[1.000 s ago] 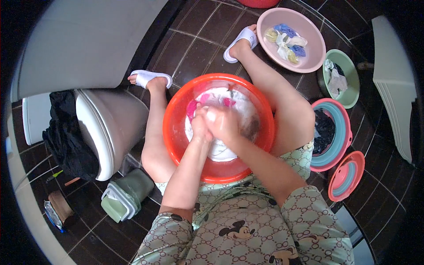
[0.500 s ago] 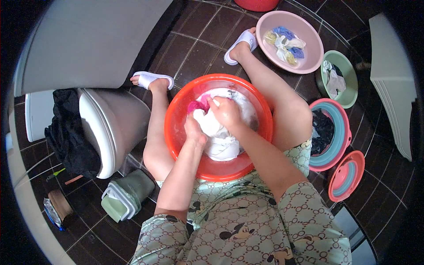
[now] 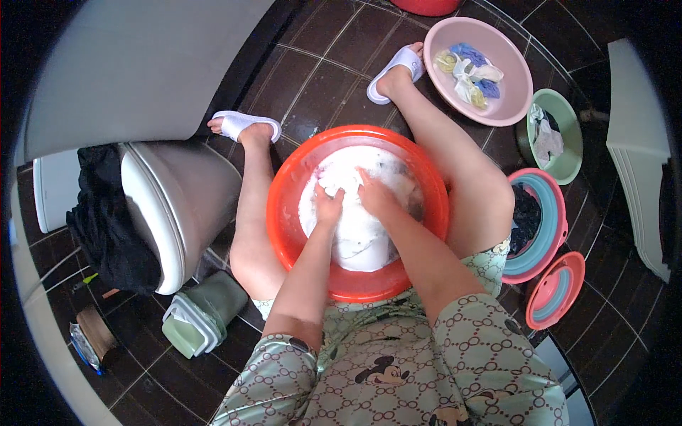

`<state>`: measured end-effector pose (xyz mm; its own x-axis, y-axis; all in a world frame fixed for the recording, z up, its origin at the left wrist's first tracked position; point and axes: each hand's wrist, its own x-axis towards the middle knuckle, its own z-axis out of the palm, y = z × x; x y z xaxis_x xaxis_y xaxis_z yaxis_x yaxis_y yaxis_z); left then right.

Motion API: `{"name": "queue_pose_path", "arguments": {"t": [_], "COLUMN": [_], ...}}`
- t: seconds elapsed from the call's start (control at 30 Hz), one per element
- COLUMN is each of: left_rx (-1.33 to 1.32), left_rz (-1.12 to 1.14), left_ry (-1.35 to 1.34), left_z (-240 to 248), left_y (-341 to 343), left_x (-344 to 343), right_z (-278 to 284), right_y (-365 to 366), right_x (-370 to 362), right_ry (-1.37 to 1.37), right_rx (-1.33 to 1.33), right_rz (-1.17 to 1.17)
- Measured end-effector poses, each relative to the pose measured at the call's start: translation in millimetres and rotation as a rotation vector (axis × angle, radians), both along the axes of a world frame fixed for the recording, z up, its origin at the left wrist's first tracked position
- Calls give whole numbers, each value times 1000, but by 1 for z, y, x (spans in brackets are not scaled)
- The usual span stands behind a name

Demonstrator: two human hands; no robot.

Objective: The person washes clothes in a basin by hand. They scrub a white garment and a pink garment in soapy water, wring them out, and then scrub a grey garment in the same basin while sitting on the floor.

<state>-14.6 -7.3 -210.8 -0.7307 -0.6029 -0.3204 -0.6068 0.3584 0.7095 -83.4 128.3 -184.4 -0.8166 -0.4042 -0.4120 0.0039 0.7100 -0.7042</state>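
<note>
The left hand (image 3: 327,208) and right hand (image 3: 378,199), gripping a bunch half a second ago, now sit apart, fingers spread, on soft white soapy cloth (image 3: 359,248); it lies inside a round, orange-red plastic basin (image 3: 277,213); the squeeze seems released.

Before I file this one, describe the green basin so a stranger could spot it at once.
From the red basin, look right, past the right knee. The green basin stands between the pale pink basin and the pink-rimmed blue one. It alone of these is green.
</note>
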Motion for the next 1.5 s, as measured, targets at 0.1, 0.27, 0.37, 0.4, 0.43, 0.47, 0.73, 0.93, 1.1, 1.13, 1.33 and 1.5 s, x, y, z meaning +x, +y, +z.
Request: {"name": "queue_pose_path", "arguments": {"t": [0.1, 0.27, 0.37, 0.4, 0.43, 0.47, 0.73, 0.93, 1.1, 1.13, 1.33, 1.5], "left_rx": [197, 86, -3, 285, 622, 955, 1582, 1205, 1288, 1248, 1379, 1094], "left_rz": [85, -151, 176, 320, 464, 519, 403, 479, 416, 545, 432, 150], "left_ry": [-65, -544, 319, 313, 323, 336, 242, 236, 263, 155, 84, 418], "left_z": [-4, -21, -18, 10, 40, 62, 121, 94, 70, 94, 166, 195], "left_y": [-16, -13, 2, 12, 18, 16, 10, 31, 26, 39, 2, -41], "left_x": [4, -14, -2, -8, -17, -24, -31, -35, -17, -27, -14, -4], "right_z": [-4, -67, -22, 14, 55, 78, 149, 113, 112, 116, 126, 124], "right_y": [-14, -6, -17, -21, -23, -28, -34, -13, -13, -8, 28, 80], "right_x": [0, -3, -7, -6, -9, -4, 35, -3, 7, -5, -13, -24], "right_ry": [-333, -278, 104, 211, 325, 368, 471, 359, 346, 284, 228, -15], "right_rx": [19, 72, -77, -107, -132, -213, -317, -179, -205, -105, -321, -363], "right_rz": [31, -132, -189, -173, -164, -165, -80, -120, -129, -145, -178, 218]}}
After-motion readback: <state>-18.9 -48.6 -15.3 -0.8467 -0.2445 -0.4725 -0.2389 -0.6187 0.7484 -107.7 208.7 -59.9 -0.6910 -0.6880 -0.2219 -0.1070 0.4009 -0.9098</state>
